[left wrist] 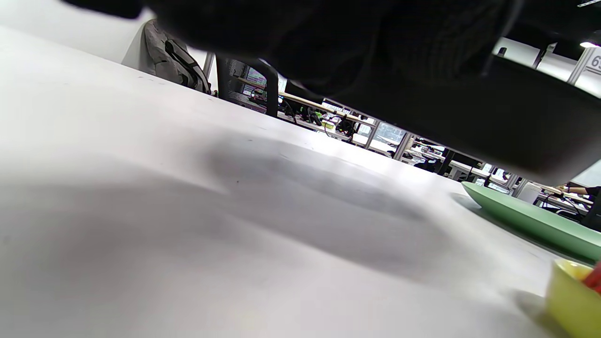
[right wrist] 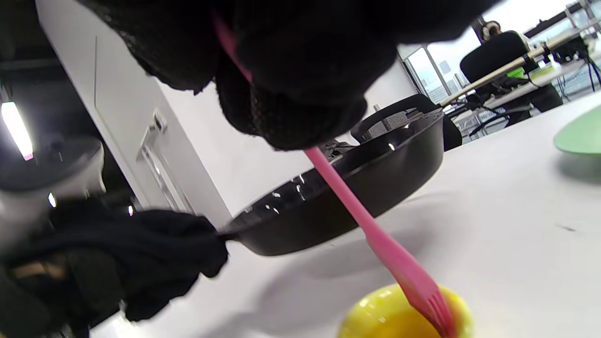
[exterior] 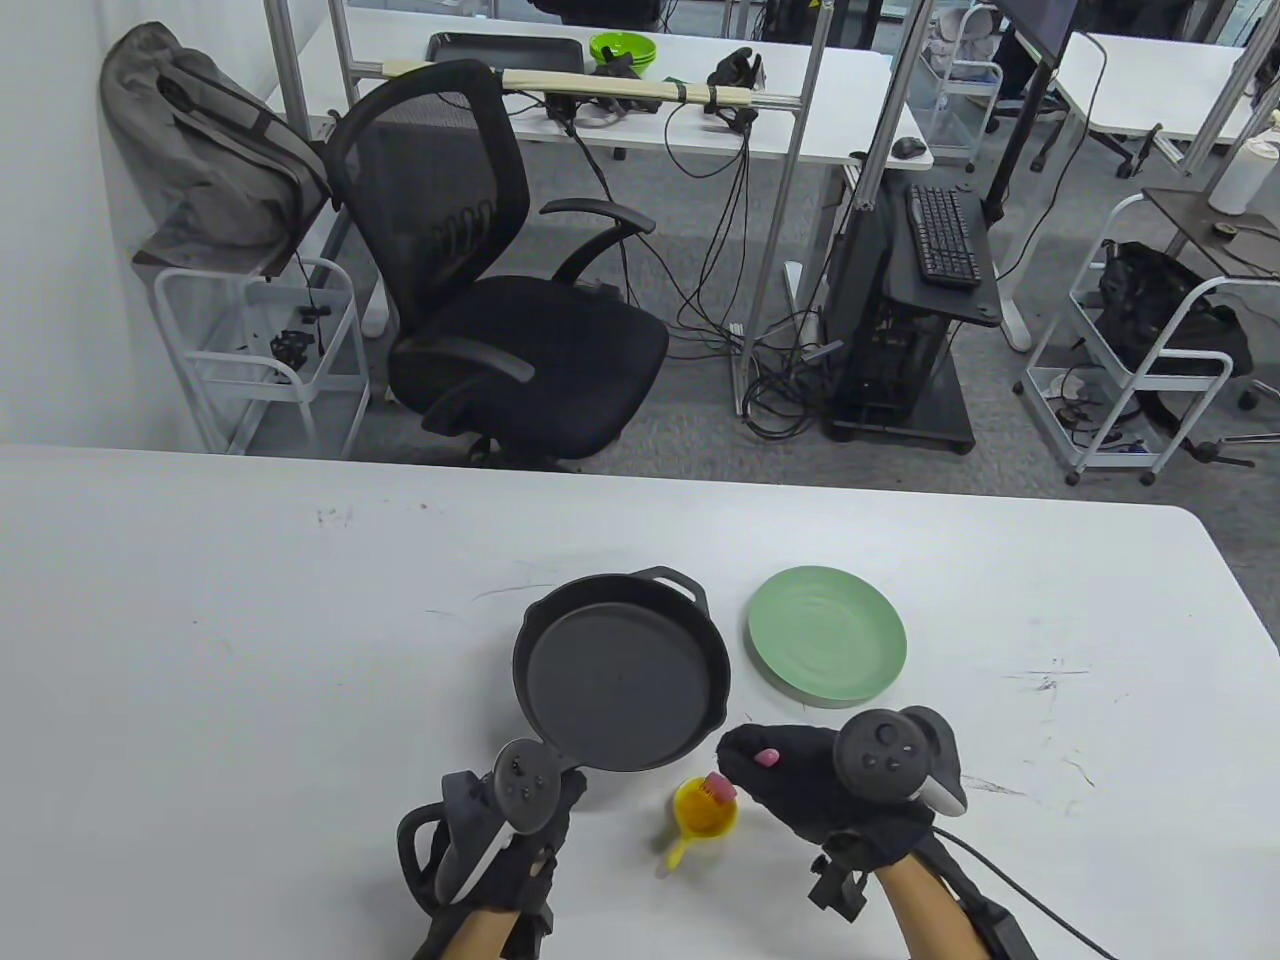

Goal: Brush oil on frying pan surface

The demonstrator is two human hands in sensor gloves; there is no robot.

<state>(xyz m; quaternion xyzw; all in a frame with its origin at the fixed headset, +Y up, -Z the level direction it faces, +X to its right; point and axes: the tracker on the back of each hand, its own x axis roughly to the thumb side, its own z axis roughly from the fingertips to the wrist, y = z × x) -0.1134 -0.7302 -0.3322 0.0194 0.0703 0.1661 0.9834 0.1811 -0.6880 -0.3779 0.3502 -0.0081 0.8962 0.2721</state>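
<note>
A black frying pan (exterior: 622, 682), dry and matte inside, is lifted clear of the white table (exterior: 200, 620), its handle gripped by the left hand (exterior: 510, 830) nearest the person. The right hand (exterior: 820, 790) pinches a pink brush (right wrist: 375, 234), slanting bristles-down into a yellow cup (exterior: 705, 812). A green plate (exterior: 827, 636) lies just right.

Open bench (exterior: 250, 620) is seen left of the pan (exterior: 620, 680); rightward, passage is blocked by the green plate (exterior: 827, 635), seemingly near.

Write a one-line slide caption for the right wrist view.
Right hand dips a pink brush into the yellow cup while the left hand holds the raised black frying pan.
</note>
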